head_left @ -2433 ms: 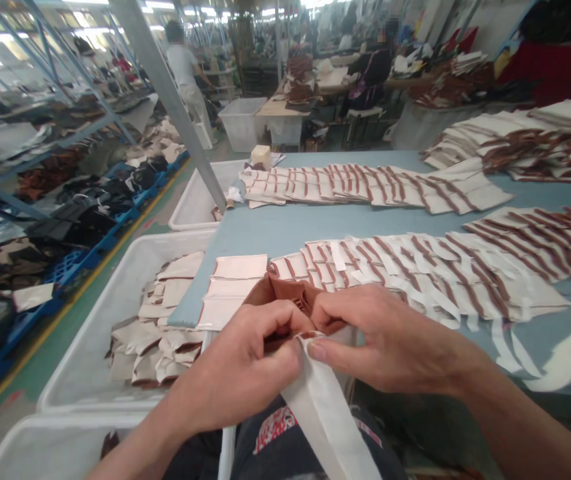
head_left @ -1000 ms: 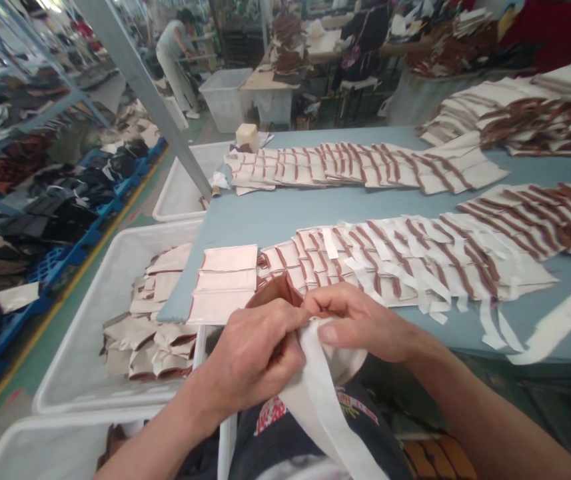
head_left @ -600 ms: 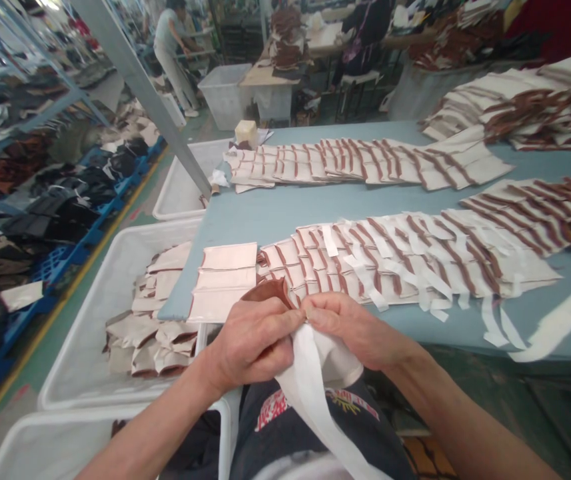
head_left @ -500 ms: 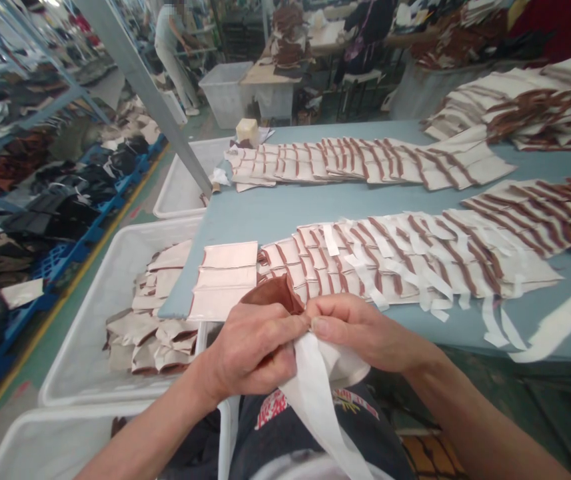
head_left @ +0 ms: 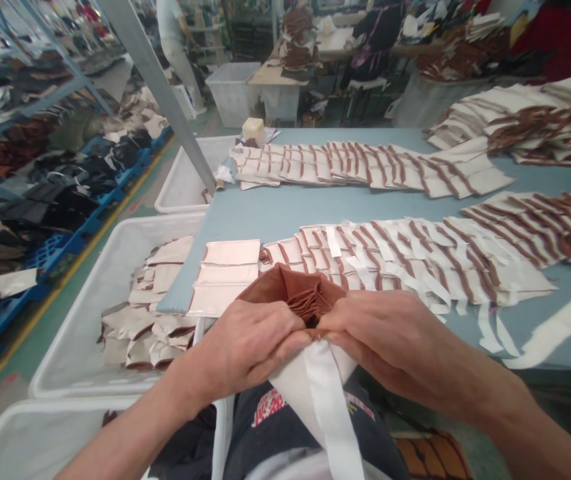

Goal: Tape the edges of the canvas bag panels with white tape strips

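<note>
Close to my body I hold a sewn piece, brown on one face and cream on the other, its brown side gathered in folds between my hands. My left hand pinches its near edge, fingers closed. Right beside it, my right hand grips the same edge, thumb and fingers pressed together. A white strip hangs from the pinched spot down over my lap. Beyond my hands on the blue table lies an overlapping row of cream panels with brown edges, with loose white strips scattered over it.
A single cream panel lies at the table's left corner. Left of the table stands a white bin holding cream pieces. A grey post rises at the far left corner. Another panel row lies farther back. Two people are in the background.
The piece has been spread, so its brown side now shows wide between my hands. My right hand has turned over the edge, and the white strip hangs straighter.
</note>
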Demonstrator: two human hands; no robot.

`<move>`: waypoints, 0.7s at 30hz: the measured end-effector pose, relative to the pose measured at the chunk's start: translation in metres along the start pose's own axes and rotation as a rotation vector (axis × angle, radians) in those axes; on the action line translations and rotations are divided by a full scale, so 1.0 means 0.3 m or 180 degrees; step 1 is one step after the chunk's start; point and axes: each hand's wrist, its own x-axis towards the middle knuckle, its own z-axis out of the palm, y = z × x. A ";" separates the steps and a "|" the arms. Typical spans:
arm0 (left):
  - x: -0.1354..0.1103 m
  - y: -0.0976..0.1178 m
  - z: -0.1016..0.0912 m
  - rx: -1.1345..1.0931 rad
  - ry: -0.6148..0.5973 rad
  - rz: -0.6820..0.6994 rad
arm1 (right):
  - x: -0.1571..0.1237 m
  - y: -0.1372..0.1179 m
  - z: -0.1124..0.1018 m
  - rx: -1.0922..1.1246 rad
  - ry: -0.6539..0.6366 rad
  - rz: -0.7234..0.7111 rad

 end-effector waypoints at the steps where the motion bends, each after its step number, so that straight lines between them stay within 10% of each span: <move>1: -0.006 -0.003 0.005 0.0132 0.0064 0.0121 | -0.004 -0.002 0.006 -0.0112 0.0010 -0.0036; 21: 0.068 0.014 -0.082 -0.1772 -0.1089 -0.0924 | 0.004 -0.081 -0.022 -0.0401 -0.0163 -0.0214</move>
